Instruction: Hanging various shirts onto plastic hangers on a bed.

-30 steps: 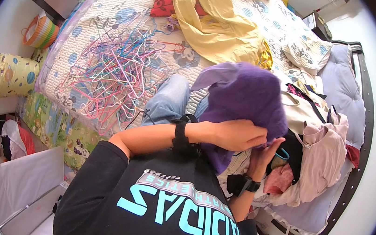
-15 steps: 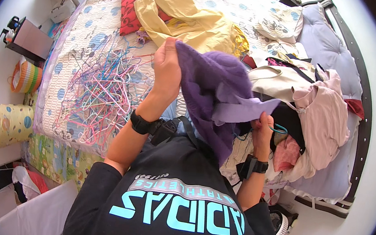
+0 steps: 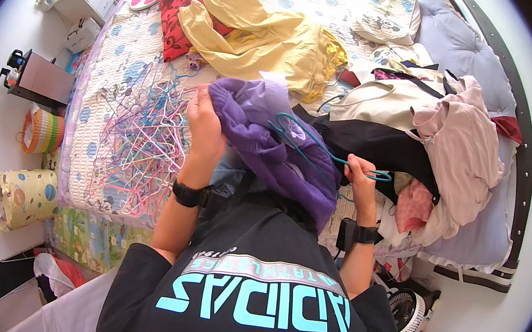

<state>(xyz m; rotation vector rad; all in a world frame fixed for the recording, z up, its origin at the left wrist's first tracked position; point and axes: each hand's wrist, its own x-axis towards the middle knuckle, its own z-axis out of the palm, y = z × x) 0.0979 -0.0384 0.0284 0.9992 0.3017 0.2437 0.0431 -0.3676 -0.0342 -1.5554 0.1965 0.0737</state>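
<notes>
A purple knit garment (image 3: 263, 136) with a lighter lilac collar or lining hangs in front of my body. My left hand (image 3: 206, 129) is closed on its left edge. In my right hand (image 3: 362, 180) is a teal clothes hanger (image 3: 381, 175), gripped near its hook. The hanger's arms extend leftward across the garment, one end by the lilac part. Part of the hanger's lower bar is hard to make out against the purple cloth.
On the bed (image 3: 119, 38) lies a tangle of hangers (image 3: 141, 151) at left. Yellow clothing (image 3: 255, 38) and a red pillow (image 3: 171, 18) are beyond. A clothes pile with a pink garment (image 3: 462, 140) lies at right. A fan (image 3: 407, 313) stands lower right.
The garment has turned and come lower, with my left hand moving down and left. My right hand has let go of the lilac cloth, and the teal hanger now shows across the garment.
</notes>
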